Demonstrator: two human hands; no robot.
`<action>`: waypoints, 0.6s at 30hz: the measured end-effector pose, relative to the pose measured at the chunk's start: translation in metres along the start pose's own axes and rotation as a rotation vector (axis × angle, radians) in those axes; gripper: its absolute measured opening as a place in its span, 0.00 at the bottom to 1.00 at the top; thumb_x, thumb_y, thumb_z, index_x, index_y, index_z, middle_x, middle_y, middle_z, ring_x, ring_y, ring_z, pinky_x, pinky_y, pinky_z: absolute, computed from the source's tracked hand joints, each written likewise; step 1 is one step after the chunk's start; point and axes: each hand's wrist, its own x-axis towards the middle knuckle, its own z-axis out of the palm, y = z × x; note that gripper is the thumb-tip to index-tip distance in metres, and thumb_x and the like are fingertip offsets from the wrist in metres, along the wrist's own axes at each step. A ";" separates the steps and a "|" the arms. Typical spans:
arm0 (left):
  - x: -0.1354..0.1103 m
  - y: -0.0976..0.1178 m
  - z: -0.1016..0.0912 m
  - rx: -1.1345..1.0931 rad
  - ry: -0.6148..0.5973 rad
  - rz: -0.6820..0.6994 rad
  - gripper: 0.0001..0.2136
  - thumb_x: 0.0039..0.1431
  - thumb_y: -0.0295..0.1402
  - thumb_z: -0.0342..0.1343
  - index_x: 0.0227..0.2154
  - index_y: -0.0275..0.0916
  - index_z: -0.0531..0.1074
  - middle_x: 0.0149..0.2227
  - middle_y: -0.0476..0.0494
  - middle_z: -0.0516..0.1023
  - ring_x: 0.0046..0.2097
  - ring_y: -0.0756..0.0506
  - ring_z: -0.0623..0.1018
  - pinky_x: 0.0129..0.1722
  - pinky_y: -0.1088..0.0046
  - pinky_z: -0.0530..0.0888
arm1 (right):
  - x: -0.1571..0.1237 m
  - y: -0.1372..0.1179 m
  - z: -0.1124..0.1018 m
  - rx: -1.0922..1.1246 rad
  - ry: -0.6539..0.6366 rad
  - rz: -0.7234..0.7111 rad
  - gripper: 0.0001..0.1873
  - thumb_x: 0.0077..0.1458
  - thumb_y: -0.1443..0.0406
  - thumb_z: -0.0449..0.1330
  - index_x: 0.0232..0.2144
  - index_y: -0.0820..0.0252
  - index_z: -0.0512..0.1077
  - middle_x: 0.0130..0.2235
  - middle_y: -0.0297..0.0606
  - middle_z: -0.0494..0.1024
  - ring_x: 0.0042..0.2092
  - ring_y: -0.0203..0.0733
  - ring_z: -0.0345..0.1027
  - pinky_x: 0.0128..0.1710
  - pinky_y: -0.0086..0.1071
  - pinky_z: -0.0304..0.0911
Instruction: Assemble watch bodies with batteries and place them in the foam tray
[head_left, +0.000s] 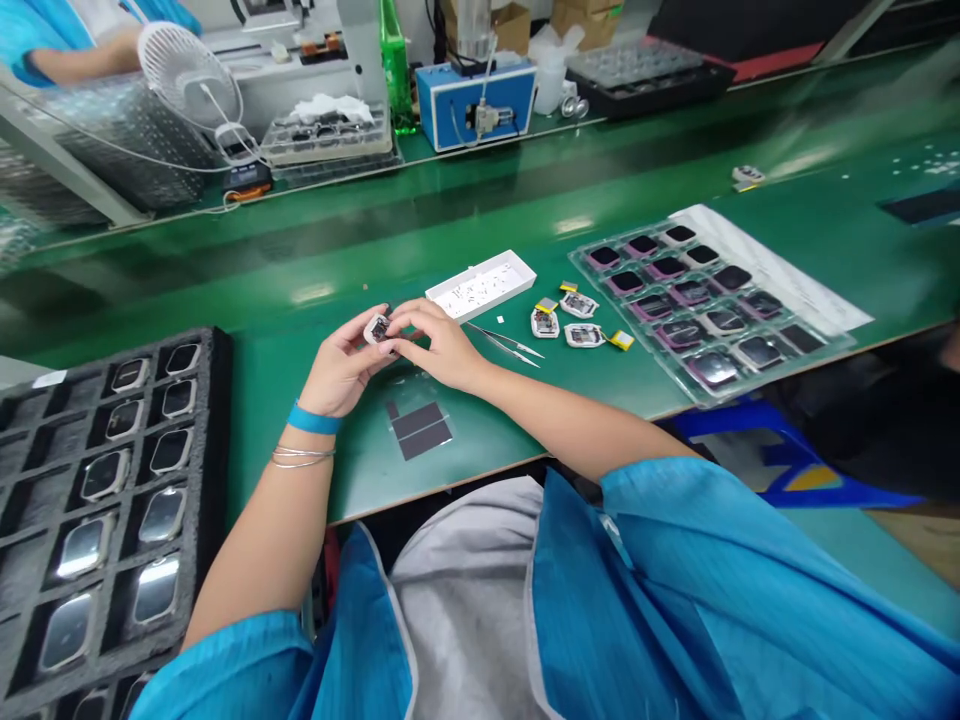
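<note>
My left hand (343, 366) and right hand (441, 345) pinch a small white-rimmed watch module (379, 328) between them, just above the counter (285, 270) — three open modules (545, 322) lie unfinished beside the tweezers (504, 345), while the blister tray's (814, 335) pockets look filled.

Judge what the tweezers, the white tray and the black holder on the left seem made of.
The tweezers look like steel: thin, with a bright metallic sheen. The white tray seems moulded plastic, smooth and matte, though card is possible. The black holder looks like dense foam, dull and coarse-textured, with cut pockets.
</note>
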 end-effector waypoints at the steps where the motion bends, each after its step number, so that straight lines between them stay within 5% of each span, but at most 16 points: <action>1: 0.000 0.000 0.000 -0.014 -0.004 -0.009 0.32 0.32 0.37 0.79 0.47 0.44 0.81 0.49 0.44 0.82 0.48 0.44 0.82 0.46 0.68 0.83 | -0.001 0.001 0.001 -0.014 0.001 -0.005 0.03 0.61 0.63 0.64 0.37 0.53 0.74 0.50 0.40 0.75 0.56 0.46 0.67 0.54 0.41 0.69; 8: -0.001 -0.001 -0.002 0.000 0.002 0.006 0.33 0.29 0.39 0.79 0.45 0.44 0.81 0.42 0.45 0.82 0.40 0.45 0.81 0.42 0.66 0.84 | -0.002 0.000 0.001 -0.012 -0.018 -0.003 0.05 0.61 0.61 0.65 0.35 0.54 0.74 0.47 0.40 0.75 0.54 0.46 0.69 0.54 0.41 0.69; 18: 0.000 -0.006 -0.002 -0.110 -0.088 0.023 0.33 0.31 0.37 0.79 0.46 0.42 0.79 0.43 0.46 0.81 0.43 0.46 0.80 0.47 0.68 0.80 | -0.006 -0.004 -0.004 0.008 0.066 -0.038 0.04 0.57 0.61 0.66 0.32 0.54 0.76 0.44 0.40 0.78 0.48 0.47 0.73 0.46 0.43 0.73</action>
